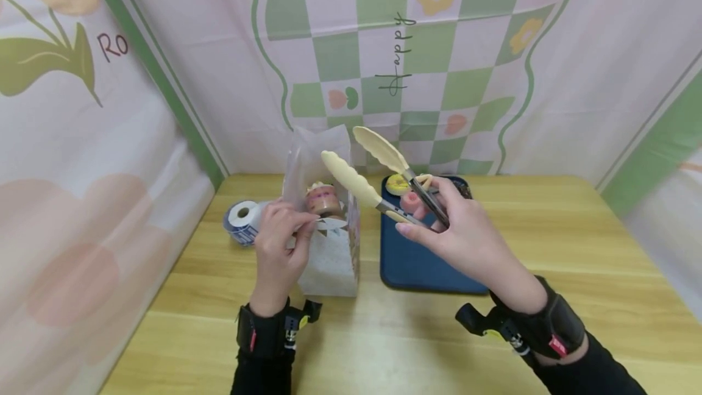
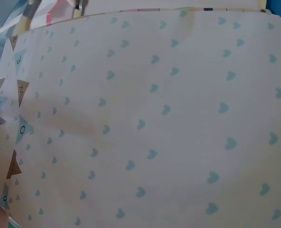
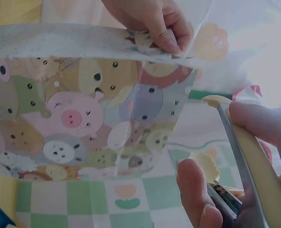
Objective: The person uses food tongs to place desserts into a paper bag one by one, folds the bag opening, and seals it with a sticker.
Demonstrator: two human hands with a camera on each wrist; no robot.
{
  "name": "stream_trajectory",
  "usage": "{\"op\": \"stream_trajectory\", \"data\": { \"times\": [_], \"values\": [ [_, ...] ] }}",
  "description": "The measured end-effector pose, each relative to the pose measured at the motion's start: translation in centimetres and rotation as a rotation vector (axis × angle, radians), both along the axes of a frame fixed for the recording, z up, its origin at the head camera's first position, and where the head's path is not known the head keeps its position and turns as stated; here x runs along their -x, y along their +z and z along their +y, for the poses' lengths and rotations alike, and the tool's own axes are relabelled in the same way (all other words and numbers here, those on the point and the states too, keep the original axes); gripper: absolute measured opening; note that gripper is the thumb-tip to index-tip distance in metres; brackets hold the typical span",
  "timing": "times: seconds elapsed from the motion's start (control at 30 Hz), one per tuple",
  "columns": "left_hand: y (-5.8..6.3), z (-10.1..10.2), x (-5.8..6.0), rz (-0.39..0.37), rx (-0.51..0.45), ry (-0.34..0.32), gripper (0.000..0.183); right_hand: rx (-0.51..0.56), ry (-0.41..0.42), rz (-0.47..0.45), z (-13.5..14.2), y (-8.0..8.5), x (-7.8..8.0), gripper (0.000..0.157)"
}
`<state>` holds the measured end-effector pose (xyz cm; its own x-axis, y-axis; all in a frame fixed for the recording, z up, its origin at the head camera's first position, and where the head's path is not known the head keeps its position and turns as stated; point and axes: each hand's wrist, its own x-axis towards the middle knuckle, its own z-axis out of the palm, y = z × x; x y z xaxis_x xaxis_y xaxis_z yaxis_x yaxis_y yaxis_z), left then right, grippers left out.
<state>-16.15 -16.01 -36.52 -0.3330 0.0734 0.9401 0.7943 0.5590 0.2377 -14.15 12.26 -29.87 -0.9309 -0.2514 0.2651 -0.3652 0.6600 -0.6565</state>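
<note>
My left hand pinches the top edge of a paper bag between thumb and fingers. The bag stands upright with its mouth open. Small hearts cover the side seen in the left wrist view, and cartoon animals cover another. Inside, near the mouth, shows a pinkish-brown cake-like item with a pale topping. My right hand grips a pair of tongs with cream scalloped heads and metal arms. The heads are spread apart, nothing between them, beside the bag's mouth.
Right of the bag lies a dark blue tray. A yellow doughnut and a pink ring-shaped piece sit at its far side, partly behind the tongs. A blue-and-white roll stands left of the bag. Printed cloth hangs behind the table.
</note>
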Motion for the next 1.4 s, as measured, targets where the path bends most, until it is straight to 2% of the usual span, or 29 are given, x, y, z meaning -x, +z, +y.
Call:
{"op": "stream_trajectory", "data": {
  "times": [0.17,0.3,0.47,0.63,0.83,1.0,1.17,1.4],
  "values": [
    [0.1,0.0,0.0,-0.003,-0.003,-0.003,0.018,-0.037,-0.082,-0.026,1.2,-1.0,0.7,0.065],
    [0.1,0.0,0.0,-0.004,-0.003,-0.005,0.018,-0.083,-0.146,0.004,2.0,-2.2,1.3,0.066],
    [0.1,0.0,0.0,-0.004,-0.003,-0.004,0.018,-0.163,-0.224,0.046,2.7,-4.1,2.2,0.073],
    [0.1,0.0,0.0,-0.004,0.001,-0.004,0.018,-0.212,-0.29,0.036,3.7,-6.3,3.1,0.079],
    [0.1,0.0,0.1,-0.002,-0.001,-0.007,0.018,-0.237,-0.32,0.043,4.8,-8.8,4.5,0.078],
    [0.1,0.0,0.0,-0.003,0.001,-0.003,0.018,-0.264,-0.354,0.023,5.2,-10.8,5.5,0.086],
    [0.1,-0.1,0.0,-0.008,0.005,0.002,0.018,-0.3,-0.373,-0.02,5.5,-12.3,6.3,0.091],
    [0.2,0.0,0.0,-0.006,0.009,0.0,0.018,-0.316,-0.382,-0.049,5.9,-14.3,7.1,0.091]
  ]
}}
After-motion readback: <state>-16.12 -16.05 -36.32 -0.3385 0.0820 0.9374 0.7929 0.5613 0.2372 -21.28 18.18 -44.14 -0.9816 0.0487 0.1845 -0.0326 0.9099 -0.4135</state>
